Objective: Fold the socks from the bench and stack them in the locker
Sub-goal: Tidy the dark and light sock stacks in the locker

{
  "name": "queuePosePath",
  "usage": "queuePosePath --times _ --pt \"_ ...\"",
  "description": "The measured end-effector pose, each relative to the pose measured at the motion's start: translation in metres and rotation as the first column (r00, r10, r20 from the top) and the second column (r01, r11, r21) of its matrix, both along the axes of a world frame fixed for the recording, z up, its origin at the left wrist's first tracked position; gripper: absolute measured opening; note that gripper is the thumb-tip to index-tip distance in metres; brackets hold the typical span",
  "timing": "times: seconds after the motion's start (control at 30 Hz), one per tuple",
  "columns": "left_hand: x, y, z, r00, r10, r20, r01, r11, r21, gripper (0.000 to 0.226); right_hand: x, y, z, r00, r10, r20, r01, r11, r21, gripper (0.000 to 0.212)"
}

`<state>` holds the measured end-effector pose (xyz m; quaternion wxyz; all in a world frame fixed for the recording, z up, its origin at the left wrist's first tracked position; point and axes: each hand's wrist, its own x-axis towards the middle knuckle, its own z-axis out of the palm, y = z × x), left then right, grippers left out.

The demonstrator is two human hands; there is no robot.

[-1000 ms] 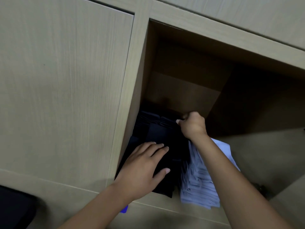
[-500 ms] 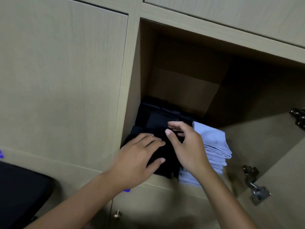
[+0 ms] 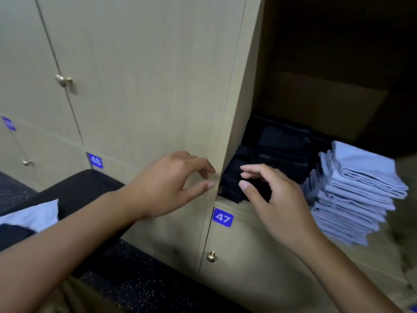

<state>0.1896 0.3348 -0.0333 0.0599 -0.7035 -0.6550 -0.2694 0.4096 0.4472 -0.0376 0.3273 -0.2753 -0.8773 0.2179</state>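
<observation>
The open locker holds a stack of folded black socks on its left and a tall stack of folded light blue socks on its right. My left hand hovers outside the locker, in front of the closed door panel, fingers loosely spread and holding nothing. My right hand hangs just in front of the black stack's near edge, fingers relaxed, holding nothing. On the black bench at the lower left lie a light blue sock and a dark one.
Closed locker doors with brass knobs fill the left wall. Blue labels read 48 and 47. The door below the open locker has a knob. Dark speckled floor lies beneath the bench.
Both hands have drawn back out of the locker, off the black stack. The view has swung left and down, bringing the bench and its socks into sight.
</observation>
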Motion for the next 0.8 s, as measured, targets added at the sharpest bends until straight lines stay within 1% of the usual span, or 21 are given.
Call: queuePosePath --times 0.13,0.2,0.37,0.43,0.57,0.67,0.8 --pt "-0.028 -0.027 0.006 0.993 0.100 0.060 -0.098 0.995 -0.035 0.030 -0.019 -0.010 -0.005 0.995 0.096 0.004 -0.096 0.994 -0.049 0.022" --pt "-0.041 -0.041 0.009 0.982 0.168 0.089 -0.162 0.984 -0.068 0.030 -0.026 -0.017 -0.006 0.992 0.124 0.006 -0.123 0.990 -0.069 0.022" --pt "-0.082 -0.081 0.002 0.919 0.334 0.210 -0.309 0.940 -0.144 0.024 -0.052 -0.043 -0.012 0.975 0.216 0.048 -0.212 0.974 -0.084 0.023" --pt "-0.102 -0.097 -0.005 0.889 0.408 0.207 -0.368 0.906 -0.208 0.026 -0.065 -0.055 -0.017 0.963 0.258 0.071 -0.252 0.964 -0.083 0.023" --pt "-0.141 -0.127 -0.026 0.821 0.550 0.154 -0.460 0.796 -0.392 0.031 -0.090 -0.078 -0.029 0.927 0.352 0.133 -0.343 0.936 -0.082 0.026" --pt "-0.165 -0.146 -0.044 0.774 0.630 0.064 -0.499 0.670 -0.549 0.034 -0.103 -0.091 -0.036 0.900 0.403 0.167 -0.393 0.915 -0.093 0.028" --pt "-0.186 -0.161 -0.065 0.787 0.606 -0.112 -0.473 0.477 -0.741 0.030 -0.115 -0.103 -0.044 0.876 0.445 0.189 -0.436 0.896 -0.086 0.026"
